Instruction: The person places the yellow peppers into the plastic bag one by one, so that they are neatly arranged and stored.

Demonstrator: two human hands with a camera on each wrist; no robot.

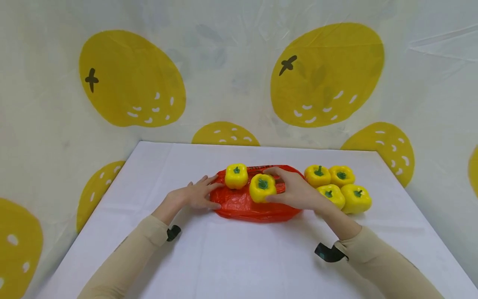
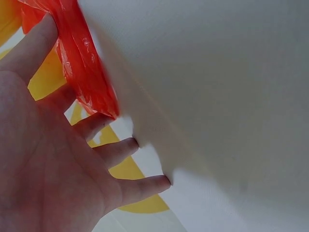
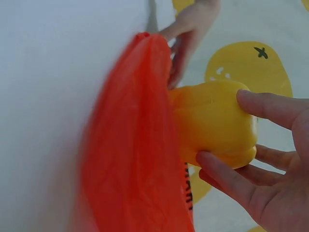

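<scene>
My right hand (image 1: 296, 190) holds a yellow bell pepper (image 1: 263, 195) with a green stem over a red plastic bag (image 1: 239, 207). In the right wrist view, thumb and fingers grip the pepper (image 3: 217, 123) from one side, close beside the crumpled bag (image 3: 133, 159). A second yellow bell pepper (image 1: 236, 182) sits on the bag's left part. My left hand (image 1: 198, 194) lies at the bag's left edge, fingers spread. The left wrist view shows that hand's (image 2: 53, 150) fingers extended, some touching the red plastic (image 2: 87, 63).
Several more yellow bell peppers (image 1: 356, 199) stand grouped just right of the bag, near my right wrist. White cloth covers the table (image 1: 231, 257). Behind it hangs a pale curtain (image 1: 231, 83) printed with large yellow fruit.
</scene>
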